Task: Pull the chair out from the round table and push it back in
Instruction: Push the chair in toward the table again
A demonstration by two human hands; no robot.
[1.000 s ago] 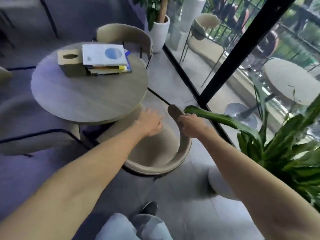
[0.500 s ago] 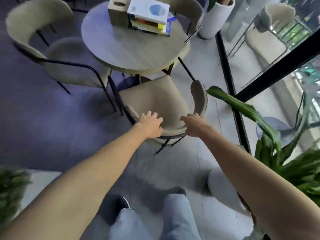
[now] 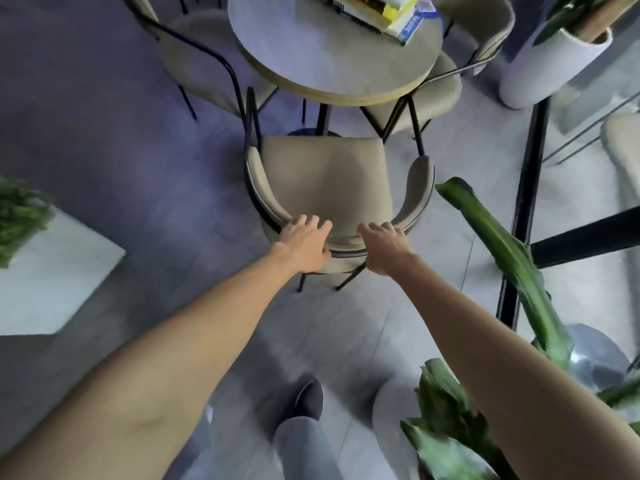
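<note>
Grey floor (image 3: 104, 140) surrounds the desk (image 3: 332, 67); the chair (image 3: 325, 181) sits just clear of it, both hands (image 3: 306, 244) (image 3: 386, 247) curled over its backrest; pushed crooked, it could clip the desk's legs or the plant (image 3: 502, 244) beside it

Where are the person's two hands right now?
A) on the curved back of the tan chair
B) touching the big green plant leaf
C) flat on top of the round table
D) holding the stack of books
A: the left hand and right hand both rest on the curved back of the tan chair, well short of the round table and its books.
</note>
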